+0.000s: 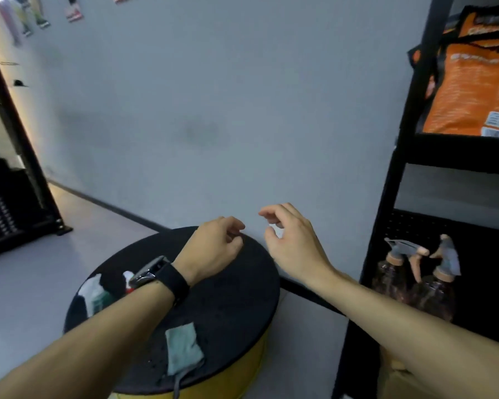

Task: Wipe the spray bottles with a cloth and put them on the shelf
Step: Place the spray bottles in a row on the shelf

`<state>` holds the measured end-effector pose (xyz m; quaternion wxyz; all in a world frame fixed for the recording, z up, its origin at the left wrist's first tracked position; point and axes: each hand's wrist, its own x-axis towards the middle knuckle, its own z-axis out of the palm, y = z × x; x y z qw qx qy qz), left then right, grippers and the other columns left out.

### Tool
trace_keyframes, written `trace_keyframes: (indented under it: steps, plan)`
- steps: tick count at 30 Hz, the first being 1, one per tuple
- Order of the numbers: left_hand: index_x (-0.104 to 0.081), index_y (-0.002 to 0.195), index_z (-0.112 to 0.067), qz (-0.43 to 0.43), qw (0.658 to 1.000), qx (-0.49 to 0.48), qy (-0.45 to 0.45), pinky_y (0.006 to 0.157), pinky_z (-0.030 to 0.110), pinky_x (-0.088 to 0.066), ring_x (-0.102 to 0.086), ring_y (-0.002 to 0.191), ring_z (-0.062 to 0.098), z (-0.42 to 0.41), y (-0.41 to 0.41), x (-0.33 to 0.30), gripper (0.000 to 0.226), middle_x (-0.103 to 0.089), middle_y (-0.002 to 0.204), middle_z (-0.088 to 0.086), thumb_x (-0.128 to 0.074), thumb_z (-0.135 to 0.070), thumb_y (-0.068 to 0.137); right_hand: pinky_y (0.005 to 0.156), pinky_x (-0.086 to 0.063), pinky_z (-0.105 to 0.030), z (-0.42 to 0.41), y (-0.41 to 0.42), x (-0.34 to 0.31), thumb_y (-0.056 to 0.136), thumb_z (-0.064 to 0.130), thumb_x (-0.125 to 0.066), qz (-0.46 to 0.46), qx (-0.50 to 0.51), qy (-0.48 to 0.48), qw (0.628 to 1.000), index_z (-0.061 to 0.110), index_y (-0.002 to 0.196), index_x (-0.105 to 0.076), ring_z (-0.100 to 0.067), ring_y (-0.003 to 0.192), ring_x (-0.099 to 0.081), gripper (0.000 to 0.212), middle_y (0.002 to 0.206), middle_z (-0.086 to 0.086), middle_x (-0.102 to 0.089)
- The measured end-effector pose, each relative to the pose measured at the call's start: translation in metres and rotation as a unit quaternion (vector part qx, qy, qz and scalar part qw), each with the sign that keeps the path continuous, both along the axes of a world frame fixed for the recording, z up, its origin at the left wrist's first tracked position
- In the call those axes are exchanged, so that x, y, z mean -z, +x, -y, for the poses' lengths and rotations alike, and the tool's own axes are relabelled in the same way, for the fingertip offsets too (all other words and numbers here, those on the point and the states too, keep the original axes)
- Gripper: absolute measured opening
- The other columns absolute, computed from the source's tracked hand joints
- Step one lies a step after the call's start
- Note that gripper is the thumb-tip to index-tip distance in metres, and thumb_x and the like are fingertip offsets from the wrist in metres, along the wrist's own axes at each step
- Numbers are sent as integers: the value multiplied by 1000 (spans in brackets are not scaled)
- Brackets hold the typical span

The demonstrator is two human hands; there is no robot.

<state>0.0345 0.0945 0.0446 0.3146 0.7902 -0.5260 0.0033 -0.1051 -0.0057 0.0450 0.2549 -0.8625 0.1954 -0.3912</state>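
Note:
Two brown spray bottles (415,280) with grey trigger heads stand side by side on the lower shelf of a black rack (386,197) at the right. A pale green cloth (183,348) lies folded on the round black-topped stool (236,300) in front of me. A white and green bottle (94,295) with a red and white nozzle lies on the stool's left side, partly hidden by my left forearm. My left hand (213,250), with a dark watch on the wrist, hovers over the stool with loosely curled fingers, holding nothing. My right hand (291,240) hangs beside it, fingers relaxed and empty.
An orange bag (473,82) fills the rack's upper shelf. A grey wall stands straight ahead behind the stool. At the far left a black frame (20,156) and dark equipment stand on the light floor. The stool's side is yellow (231,384).

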Motion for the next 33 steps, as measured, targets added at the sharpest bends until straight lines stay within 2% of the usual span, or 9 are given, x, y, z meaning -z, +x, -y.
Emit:
trace_keyframes:
  steps: [3,7,14,15,16,19,24,28,33]
  plan:
    - [-65,121,-18,0,999,-41,3,83,15,-42,-64,95,8,-31,28,12,29,-67,115,-4,-57,-19,92,87,-36,-2,-15,33,12,94,9,-49,-29,-31,18,999,20,119,-60,6,103,-48,29,112,17,-51]
    - [-65,120,-20,-13,996,-86,16,79,14,-41,-63,88,5,-67,61,32,29,-68,113,-6,-57,-19,92,95,-42,-16,-35,70,32,92,11,-51,-53,-61,30,996,22,118,-61,3,103,-51,30,115,15,-55]
    - [-64,120,-25,-24,988,-149,32,86,22,-47,-61,85,1,-113,106,66,30,-66,112,-10,-54,-27,92,89,-40,-12,-62,116,69,93,13,-52,-121,-103,44,986,23,119,-60,1,103,-51,29,117,13,-54]
    - [-64,120,-25,-28,987,-153,32,83,20,-47,-61,85,0,-118,112,71,29,-66,113,-10,-53,-27,93,88,-39,-11,-64,122,74,93,14,-52,-132,-106,48,984,23,120,-60,2,104,-51,29,117,13,-53]
    - [-64,121,-24,-33,987,-157,32,81,18,-47,-62,86,0,-122,118,75,29,-67,115,-9,-53,-25,94,87,-38,-10,-66,127,79,94,14,-52,-143,-110,51,982,23,121,-59,2,104,-51,29,117,13,-53]
    - [-64,122,-22,-44,984,-171,32,88,28,-52,-65,92,6,-133,135,84,28,-67,116,-6,-54,-25,96,86,-38,-11,-69,145,95,95,14,-53,-167,-116,66,977,22,122,-58,0,104,-50,29,117,12,-53]
    - [-64,120,-22,-55,977,-202,32,75,18,-45,-63,92,8,-152,166,104,26,-66,115,-6,-55,-22,96,83,-39,-13,-70,173,124,95,15,-54,-197,-115,92,969,21,122,-59,-1,103,-51,28,115,11,-53]
    - [-64,122,-21,-61,972,-221,56,80,20,-44,-63,92,8,-165,184,124,26,-66,122,-4,-54,-24,98,82,-41,-15,-71,192,145,94,14,-55,-221,-111,116,962,21,122,-59,-3,102,-54,28,118,9,-55]
    - [-68,118,-21,-71,967,-235,74,82,23,-47,-64,93,11,-172,195,147,25,-68,119,-5,-55,-24,97,88,-47,-24,-75,217,164,89,22,-63,-248,-115,142,951,24,121,-58,-6,103,-55,32,118,9,-56]
